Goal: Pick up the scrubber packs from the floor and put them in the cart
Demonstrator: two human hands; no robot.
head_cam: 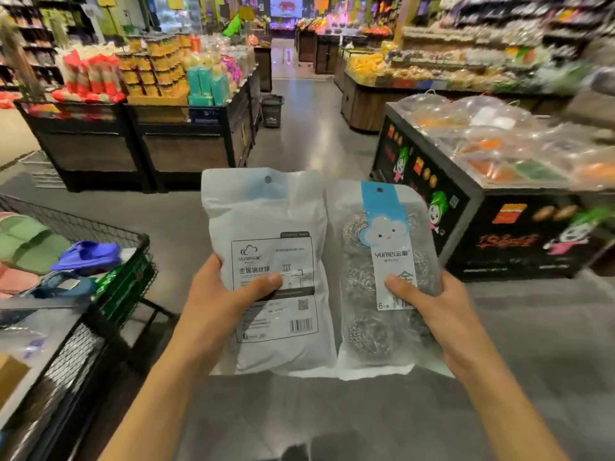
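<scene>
I hold two scrubber packs upright in front of me, side by side. My left hand point(223, 294) grips a white pack point(266, 227) showing its printed back with a barcode. My right hand point(429, 301) grips a clear pack of steel-wool scrubbers point(376, 331) with a blue cloud label. The black wire cart point(123, 287) stands to my left, lower left in view, with slippers and other goods inside.
Grey floor point(299, 144) runs ahead as an aisle between display stands. A black bin with bagged goods point(472, 207) sits close on my right. Dark shelving with snacks point(186, 141) stands ahead left. A small dark basket point(272, 111) rests on the aisle floor.
</scene>
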